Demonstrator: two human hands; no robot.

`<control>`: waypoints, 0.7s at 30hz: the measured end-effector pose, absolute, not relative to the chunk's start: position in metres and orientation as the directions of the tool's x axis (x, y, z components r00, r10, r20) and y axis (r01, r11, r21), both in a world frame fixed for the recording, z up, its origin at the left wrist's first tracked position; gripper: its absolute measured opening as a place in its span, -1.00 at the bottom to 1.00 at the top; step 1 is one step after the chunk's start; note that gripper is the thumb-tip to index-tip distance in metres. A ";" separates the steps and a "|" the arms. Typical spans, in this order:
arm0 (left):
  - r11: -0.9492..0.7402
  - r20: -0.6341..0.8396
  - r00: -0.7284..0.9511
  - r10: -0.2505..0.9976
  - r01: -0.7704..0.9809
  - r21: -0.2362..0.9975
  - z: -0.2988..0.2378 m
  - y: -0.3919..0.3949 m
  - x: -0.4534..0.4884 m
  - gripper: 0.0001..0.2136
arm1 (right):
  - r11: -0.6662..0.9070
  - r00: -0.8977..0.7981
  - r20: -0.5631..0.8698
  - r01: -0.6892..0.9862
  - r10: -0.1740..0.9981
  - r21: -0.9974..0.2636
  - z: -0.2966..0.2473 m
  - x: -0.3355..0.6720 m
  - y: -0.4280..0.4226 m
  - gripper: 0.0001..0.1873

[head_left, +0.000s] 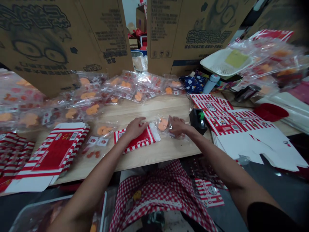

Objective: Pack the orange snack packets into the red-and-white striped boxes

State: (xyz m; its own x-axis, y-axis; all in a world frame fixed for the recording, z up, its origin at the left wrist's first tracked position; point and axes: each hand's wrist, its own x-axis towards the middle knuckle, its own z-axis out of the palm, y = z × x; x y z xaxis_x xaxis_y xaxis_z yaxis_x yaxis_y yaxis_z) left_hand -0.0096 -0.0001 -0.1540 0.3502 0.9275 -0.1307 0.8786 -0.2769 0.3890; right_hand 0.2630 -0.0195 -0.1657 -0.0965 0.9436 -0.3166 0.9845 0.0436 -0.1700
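Note:
On the wooden table in front of me lies a red-and-white striped carton [142, 140], its white flap end towards the right. My left hand [136, 128] rests on top of it, fingers stretched past its far edge. Just right of the carton is a clear plastic bag [163, 124] with orange pieces inside. My right hand [177, 126] has its fingers bent onto the bag's right side and seems to grip it; the fingertips are partly hidden. Another clear bag [105, 130] with orange pieces, small packets and reddish pieces lies left of the carton.
A black tape dispenser [198, 121] stands beside my right hand. Flat striped cartons [241, 129] lie at right, folded ones [54, 149] at left. Filled bags [125, 84] pile along the back before tall cardboard boxes [159, 38]. A white basket [217, 62] and a bottle [211, 83] stand back right.

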 end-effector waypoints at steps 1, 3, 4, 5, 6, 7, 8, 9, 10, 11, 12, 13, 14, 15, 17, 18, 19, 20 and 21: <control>-0.226 -0.132 0.293 0.947 0.899 0.375 -0.155 0.008 -0.002 -0.44 | 0.025 -0.076 -0.318 0.986 0.945 -0.162 -0.168 0.259 -0.016 0.01; -0.170 -0.159 0.236 0.959 0.923 0.346 -0.159 0.024 0.009 -0.50 | -0.023 -0.025 -0.308 0.988 0.951 -0.150 -0.173 0.251 -0.015 0.00; -0.155 -0.178 0.224 0.958 0.929 0.336 -0.162 0.031 0.013 -0.57 | -0.051 0.003 -0.303 0.987 0.953 -0.149 -0.175 0.248 -0.016 -0.03; -0.142 -0.192 0.213 0.958 0.934 0.327 -0.163 0.036 0.015 -0.64 | -0.082 0.032 -0.303 0.985 0.952 -0.154 -0.176 0.246 -0.019 -0.08; -0.129 -0.200 0.200 0.959 0.939 0.318 -0.164 0.040 0.016 -0.69 | -0.114 0.058 -0.308 0.980 0.950 -0.165 -0.177 0.247 -0.021 -0.16; -0.116 -0.201 0.185 0.962 0.943 0.311 -0.163 0.043 0.016 -0.71 | -0.140 0.077 -0.315 0.973 0.946 -0.184 -0.177 0.249 -0.023 -0.25; -0.106 -0.199 0.172 0.965 0.946 0.305 -0.162 0.044 0.016 -0.70 | -0.162 0.088 -0.322 0.965 0.943 -0.208 -0.175 0.252 -0.024 -0.35; -0.098 -0.196 0.162 0.967 0.948 0.302 -0.160 0.044 0.015 -0.68 | -0.178 0.096 -0.325 0.956 0.941 -0.234 -0.172 0.257 -0.025 -0.46; -0.091 -0.193 0.155 0.969 0.949 0.301 -0.158 0.043 0.013 -0.65 | -0.190 0.102 -0.318 0.947 0.943 -0.260 -0.167 0.263 -0.025 -0.55; -0.087 -0.192 0.151 0.970 0.949 0.304 -0.156 0.041 0.012 -0.62 | -0.197 0.108 -0.299 0.938 0.948 -0.284 -0.160 0.270 -0.024 -0.62; -0.084 -0.192 0.149 0.970 0.947 0.310 -0.154 0.038 0.011 -0.59 | -0.201 0.120 -0.267 0.931 0.956 -0.304 -0.151 0.277 -0.022 -0.66; -0.081 -0.195 0.148 0.970 0.945 0.318 -0.153 0.035 0.010 -0.56 | -0.204 0.134 -0.226 0.925 0.965 -0.320 -0.140 0.284 -0.019 -0.68; -0.076 -0.200 0.147 0.969 0.942 0.327 -0.153 0.031 0.010 -0.54 | -0.203 0.148 -0.184 0.921 0.972 -0.333 -0.128 0.290 -0.017 -0.67; -0.070 -0.208 0.147 0.967 0.939 0.337 -0.154 0.028 0.010 -0.53 | -0.196 0.154 -0.147 0.918 0.977 -0.344 -0.116 0.295 -0.014 -0.66; -0.052 -0.226 0.142 0.964 0.930 0.363 -0.158 0.024 0.012 -0.60 | -0.141 0.108 -0.102 0.899 0.989 -0.414 -0.094 0.300 -0.011 -0.63; -0.037 -0.233 0.135 0.963 0.924 0.382 -0.160 0.024 0.013 -0.68 | -0.092 0.057 -0.087 0.875 0.995 -0.475 -0.085 0.300 -0.010 -0.63; -0.018 -0.238 0.125 0.963 0.914 0.406 -0.162 0.025 0.014 -0.75 | -0.029 -0.009 -0.067 0.841 0.998 -0.541 -0.078 0.299 -0.009 -0.62; 0.003 -0.241 0.114 0.964 0.899 0.437 -0.162 0.027 0.015 -0.82 | 0.044 -0.081 -0.035 0.803 0.996 -0.595 -0.073 0.296 -0.009 -0.59; 0.027 -0.244 0.102 0.964 0.880 0.474 -0.162 0.028 0.015 -0.86 | 0.119 -0.146 0.009 0.769 0.989 -0.628 -0.069 0.293 -0.008 -0.56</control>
State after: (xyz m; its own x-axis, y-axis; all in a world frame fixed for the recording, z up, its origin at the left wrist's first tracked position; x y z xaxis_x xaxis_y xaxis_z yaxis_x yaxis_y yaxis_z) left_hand 0.0153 0.0282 -0.1621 0.1023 0.9644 -0.2438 0.8800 0.0266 0.4743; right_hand 0.2927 -0.0083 -0.0694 -0.1465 0.9892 0.0086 0.7692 0.1194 -0.6278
